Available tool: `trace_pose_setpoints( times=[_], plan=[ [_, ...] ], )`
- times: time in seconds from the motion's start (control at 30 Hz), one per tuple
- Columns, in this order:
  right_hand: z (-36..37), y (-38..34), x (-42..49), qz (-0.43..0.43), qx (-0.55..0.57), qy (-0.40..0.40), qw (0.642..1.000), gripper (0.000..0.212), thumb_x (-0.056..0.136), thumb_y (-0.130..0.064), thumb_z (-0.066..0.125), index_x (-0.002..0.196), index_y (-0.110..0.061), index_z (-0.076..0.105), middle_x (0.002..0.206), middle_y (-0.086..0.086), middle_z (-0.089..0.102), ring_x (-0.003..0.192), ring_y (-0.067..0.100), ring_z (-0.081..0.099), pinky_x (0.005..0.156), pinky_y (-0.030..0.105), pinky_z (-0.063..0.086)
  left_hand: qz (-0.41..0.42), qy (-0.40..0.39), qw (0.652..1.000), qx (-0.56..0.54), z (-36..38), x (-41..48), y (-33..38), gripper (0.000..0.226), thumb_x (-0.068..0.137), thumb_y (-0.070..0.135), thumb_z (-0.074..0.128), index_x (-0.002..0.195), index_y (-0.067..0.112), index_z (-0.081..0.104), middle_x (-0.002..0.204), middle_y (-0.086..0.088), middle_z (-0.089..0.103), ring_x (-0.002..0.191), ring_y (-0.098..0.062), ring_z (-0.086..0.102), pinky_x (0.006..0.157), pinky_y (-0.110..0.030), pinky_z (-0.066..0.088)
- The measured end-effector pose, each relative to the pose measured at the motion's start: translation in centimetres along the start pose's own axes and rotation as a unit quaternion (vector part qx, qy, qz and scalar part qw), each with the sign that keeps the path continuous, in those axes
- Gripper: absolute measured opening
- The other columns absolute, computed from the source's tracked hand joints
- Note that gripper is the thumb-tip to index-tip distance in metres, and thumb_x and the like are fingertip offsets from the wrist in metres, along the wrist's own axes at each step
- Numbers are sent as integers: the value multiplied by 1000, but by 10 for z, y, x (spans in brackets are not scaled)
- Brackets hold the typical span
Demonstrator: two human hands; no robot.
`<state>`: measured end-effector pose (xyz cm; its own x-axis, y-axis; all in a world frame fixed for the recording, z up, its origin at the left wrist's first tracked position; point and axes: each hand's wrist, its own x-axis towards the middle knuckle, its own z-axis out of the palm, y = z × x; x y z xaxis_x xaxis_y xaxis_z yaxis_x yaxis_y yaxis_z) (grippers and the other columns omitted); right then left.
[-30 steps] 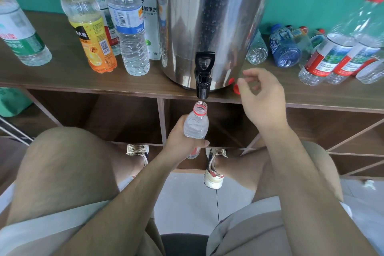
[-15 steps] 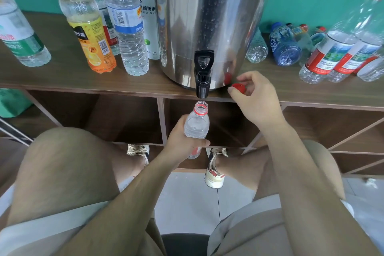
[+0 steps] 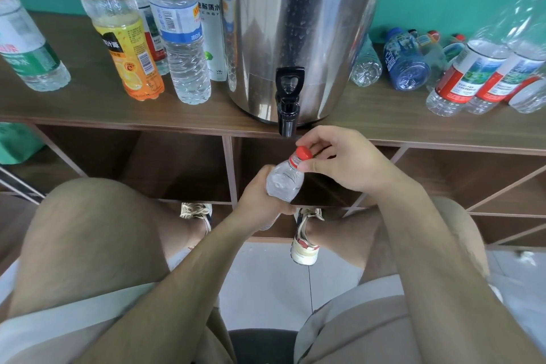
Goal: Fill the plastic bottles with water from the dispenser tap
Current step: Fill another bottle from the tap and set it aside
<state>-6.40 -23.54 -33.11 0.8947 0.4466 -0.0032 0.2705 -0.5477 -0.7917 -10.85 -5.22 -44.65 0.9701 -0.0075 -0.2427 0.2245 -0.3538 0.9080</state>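
Head view, left hand (image 3: 260, 201) wrapped round tilted bottle (image 3: 284, 183), right fingers (image 3: 318, 167) pinching red cap (image 3: 304, 153)

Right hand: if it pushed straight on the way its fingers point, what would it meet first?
The red cap: the right hand pinches it atop the small bottle that the left hand holds. Past the cap, depth is unclear.
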Motion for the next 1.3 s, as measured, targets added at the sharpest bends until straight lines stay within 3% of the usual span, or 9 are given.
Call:
trace_pose_setpoints(
  times=[0.1, 0.27, 0.4, 0.57, 0.67, 0.8, 0.9, 1.13, 1.3],
  plan=[
    [-2, -1, -1, -2, -16, -11, 1000, 38, 81, -8, 90, 100, -36, 75, 99, -1, 73, 90, 24, 71, 94, 39, 59, 1, -17, 1000, 20, 1, -1, 2, 72, 73, 13, 93, 121, 35, 44, 106, 15, 59, 93, -10, 60, 68, -18, 42],
    [-1, 0, 3, 13, -34, -29, 999, 42, 80, -2, 90, 93, -37, 72, 90, -7, 74, 81, 9, 71, 87, 32, 60, -15, -32, 999, 29, -1, -4, 4, 74, 72, 13, 93, 125, 32, 46, 106, 13, 60, 93, -10, 60, 67, -20, 41],
    [-4, 1, 6, 54, -90, -25, 994, 29, 74, -40, 95, 88, -30, 70, 74, -11, 67, 61, 1, 58, 65, 29, 50, -8, -38, 998, 40, -3, -5, 5, 73, 69, 11, 93, 121, 35, 47, 104, 16, 60, 92, -6, 60, 66, -20, 41],
    [1, 0, 3, 49, -203, 21, 978, 54, 80, -76, 69, 86, -24, 59, 72, -6, 60, 66, 12, 56, 61, 34, 44, 3, -46, 997, 55, -5, -4, 9, 73, 66, 15, 93, 120, 35, 49, 106, 13, 62, 95, -10, 62, 69, -24, 45],
    [-9, 1, -3, 17, -131, -27, 991, 29, 92, -55, 73, 114, -39, 66, 84, -6, 62, 66, 4, 54, 67, 21, 43, -9, -39, 998, 51, -8, -1, 9, 70, 62, 22, 94, 109, 45, 47, 104, 16, 63, 93, -10, 64, 69, -23, 45],
    [-13, 4, -3, 4, -110, -36, 993, 18, 94, -26, 79, 105, -34, 67, 78, -1, 56, 63, 6, 45, 69, 28, 41, -3, -27, 997, 77, -8, 1, 10, 71, 64, 25, 94, 106, 50, 43, 99, 21, 60, 88, -6, 62, 64, -15, 40],
    [-7, 4, 2, 18, -126, -35, 991, 17, 96, -30, 77, 94, -33, 60, 70, -7, 51, 59, 8, 43, 65, 32, 40, 8, -13, 997, 76, -8, 0, 7, 68, 65, 22, 93, 102, 52, 43, 97, 20, 60, 87, -6, 62, 62, -14, 40],
    [-1, 4, 4, 24, -182, -14, 983, 29, 100, -48, 65, 99, -20, 57, 77, -8, 57, 70, 11, 53, 64, 34, 38, 40, 1, 994, 103, -12, -4, 11, 70, 69, 16, 89, 118, 40, 44, 100, 18, 59, 88, -7, 61, 63, -17, 40],
    [10, 6, 4, 23, -244, 16, 969, 45, 104, -63, 44, 78, -26, 42, 73, -6, 57, 73, 20, 55, 61, 38, 34, 59, 0, 989, 137, -16, -3, 15, 65, 71, 14, 87, 116, 34, 46, 99, 15, 58, 86, -10, 61, 63, -18, 41]
  ],
)
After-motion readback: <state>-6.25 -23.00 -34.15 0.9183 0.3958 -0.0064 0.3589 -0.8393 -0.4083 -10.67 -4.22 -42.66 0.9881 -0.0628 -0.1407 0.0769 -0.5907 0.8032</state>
